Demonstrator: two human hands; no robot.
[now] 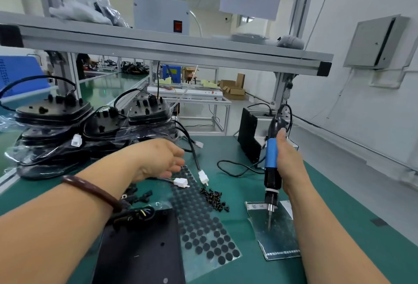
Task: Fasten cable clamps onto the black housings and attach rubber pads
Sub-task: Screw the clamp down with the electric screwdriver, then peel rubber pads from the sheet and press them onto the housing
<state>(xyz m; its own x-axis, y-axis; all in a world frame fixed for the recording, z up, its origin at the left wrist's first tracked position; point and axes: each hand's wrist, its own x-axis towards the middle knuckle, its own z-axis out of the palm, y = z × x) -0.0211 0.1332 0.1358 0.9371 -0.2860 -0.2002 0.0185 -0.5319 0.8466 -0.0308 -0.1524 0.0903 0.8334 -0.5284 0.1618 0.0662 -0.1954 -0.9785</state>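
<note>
Black housing (140, 252) nearest; right hand (290, 163) fingers clamped on screwdriver (271, 166); left hand (158, 159) fingers apart; label unreadable.

A green desk (352, 234) carries stacked housings (67, 129), one flat housing (140, 249), a pad sheet (203, 227), loose screws (214, 197), clamps (140, 195) and a foil packet (276, 238).

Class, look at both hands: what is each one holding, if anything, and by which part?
The right hand grips the electric screwdriver around its blue body, bit pointing down. The left hand holds nothing; it hovers open above the rubber pad sheet.
</note>
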